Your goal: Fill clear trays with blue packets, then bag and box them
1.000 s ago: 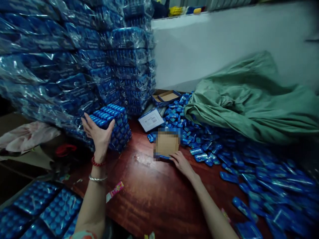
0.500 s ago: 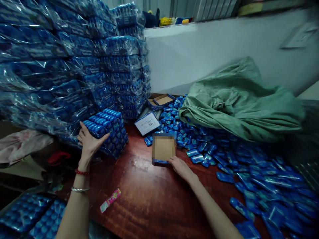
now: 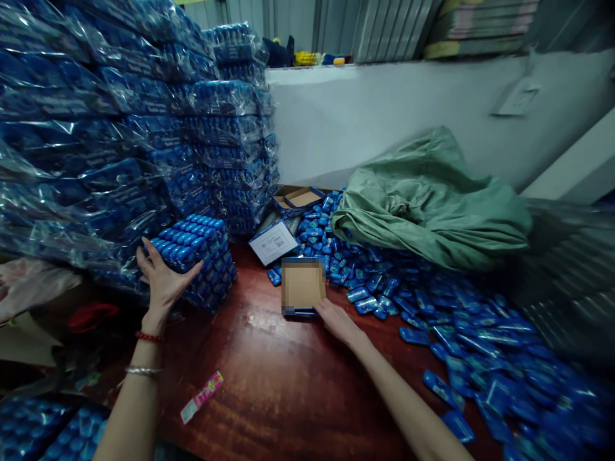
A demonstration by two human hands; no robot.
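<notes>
My left hand (image 3: 166, 278) has its thumb and fingers spread wide against the near corner of a block of stacked blue packs (image 3: 211, 256). A red bracelet and a metal bangle circle that wrist. My right hand (image 3: 336, 320) has its fingers closed at the near right corner of a shallow cardboard tray (image 3: 303, 285) with blue edges. The tray lies on the reddish-brown table, its bare brown inside facing up, partly blurred by pixelation. Just behind it lies a white-faced box (image 3: 273, 243) with a printed label.
Loose blue packs (image 3: 369, 294) cover the table's right side, partly under a green cloth sack (image 3: 427, 192). Tall stacks of plastic-wrapped blue packs (image 3: 230, 134) stand at left. More open trays (image 3: 300, 197) lie at the back. A pink wrapper strip (image 3: 202, 397) lies in front.
The whole view has shifted, so everything appears further left and mostly a little lower. Both hands keep their places at the block of packs and the cardboard tray.
</notes>
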